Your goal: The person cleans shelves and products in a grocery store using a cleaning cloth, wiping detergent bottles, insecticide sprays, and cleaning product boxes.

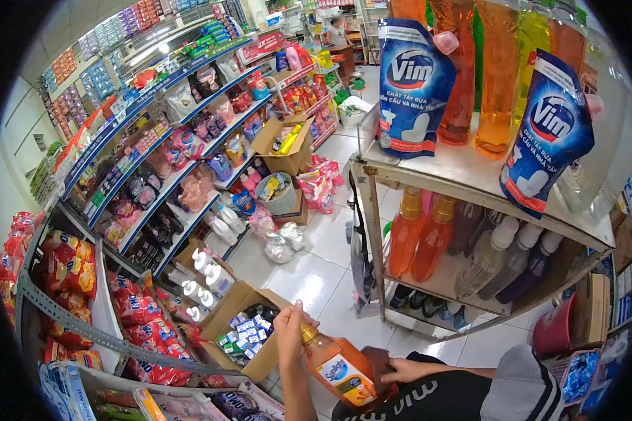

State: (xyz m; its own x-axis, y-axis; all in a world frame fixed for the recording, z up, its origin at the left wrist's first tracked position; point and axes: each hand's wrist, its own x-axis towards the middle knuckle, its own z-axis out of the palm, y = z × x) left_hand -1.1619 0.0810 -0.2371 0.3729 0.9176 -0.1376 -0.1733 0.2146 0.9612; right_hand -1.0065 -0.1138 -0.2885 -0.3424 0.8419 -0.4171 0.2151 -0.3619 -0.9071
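Note:
An orange bottle [340, 372] with a yellow cap and a printed label is tilted in front of my body. My left hand [291, 326] is closed round its neck, just by the cap. At the bottle's lower side, my right hand [399, 370] grips something dark brown [378, 361] that lies against the bottle; its nature is unclear. Below and left of the bottle's cap, an open cardboard box [265, 361] holds small blue-and-white packs [246, 335].
A metal shelf [488, 168] at right carries blue Vim pouches [411, 91] and coloured bottles. Slanting shelves [168, 179] of packaged goods fill the left, with red bags [147, 330] near me. Tiled floor [316, 259] runs between them. A person [338, 31] is far back.

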